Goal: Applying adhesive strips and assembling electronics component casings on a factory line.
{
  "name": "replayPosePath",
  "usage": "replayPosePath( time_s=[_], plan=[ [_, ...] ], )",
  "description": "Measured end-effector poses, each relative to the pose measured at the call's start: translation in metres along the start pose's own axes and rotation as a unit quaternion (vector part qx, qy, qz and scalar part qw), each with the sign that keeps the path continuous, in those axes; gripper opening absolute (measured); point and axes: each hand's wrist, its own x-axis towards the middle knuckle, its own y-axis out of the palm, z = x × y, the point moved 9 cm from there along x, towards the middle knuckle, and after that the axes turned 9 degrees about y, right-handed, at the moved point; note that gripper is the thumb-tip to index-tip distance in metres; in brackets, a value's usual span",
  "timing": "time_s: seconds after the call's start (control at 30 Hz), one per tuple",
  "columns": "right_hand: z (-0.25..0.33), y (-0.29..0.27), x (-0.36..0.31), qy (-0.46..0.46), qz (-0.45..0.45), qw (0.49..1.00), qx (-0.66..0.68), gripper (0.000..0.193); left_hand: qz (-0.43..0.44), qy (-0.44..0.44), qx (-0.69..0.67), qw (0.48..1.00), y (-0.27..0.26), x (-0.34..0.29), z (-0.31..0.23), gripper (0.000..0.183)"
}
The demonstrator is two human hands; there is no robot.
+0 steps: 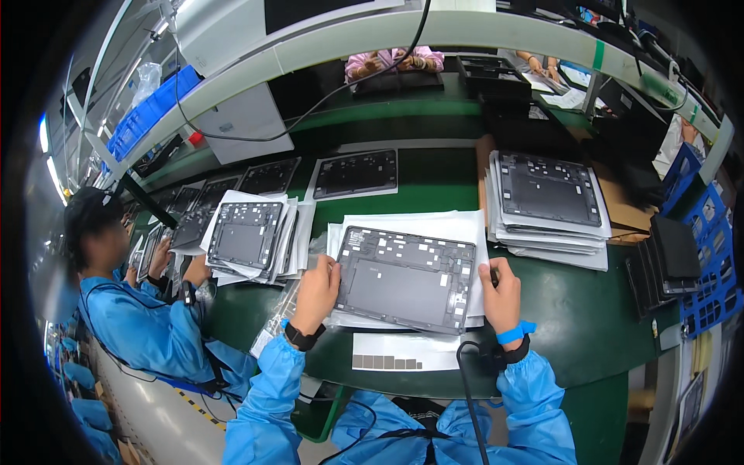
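A dark grey tablet back housing (403, 280), dotted with small white and black pads, lies slightly tilted over a stack of white sheets (434, 219) in front of me. My left hand (316, 293) pinches its left edge, thumb on top. Beside its right edge my right hand (502, 293) is closed, with a small dark thing showing between thumb and fingers; its kind cannot be made out. Whether the right fingers touch the housing is unclear. Between me and the housing lies a white backing sheet (442, 353) with a row of grey rectangular stickers.
Stacks of similar housings with white sheets stand at the right (550, 194) and left (246, 236). Another housing (356, 173) lies farther back. At the right edge are dark trays (670, 252) and a blue crate (713, 271). A co-worker (143, 325) sits at my left. A cable hangs by my right wrist.
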Motion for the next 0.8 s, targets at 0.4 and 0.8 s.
replayPosePath(
  time_s=[0.4, 0.8],
  plan=[
    [-0.028, 0.028, -0.007, 0.098, 0.154, 0.944, 0.275, 0.038, -0.004, -0.107, -0.129, 0.986, 0.009, 0.007, 0.005, 0.022],
    [-0.024, 0.031, -0.013, 0.203, 0.237, 0.877, 0.365, 0.033, 0.041, -0.150, -0.390, 0.908, -0.015, 0.077, -0.014, 0.029]
  ],
)
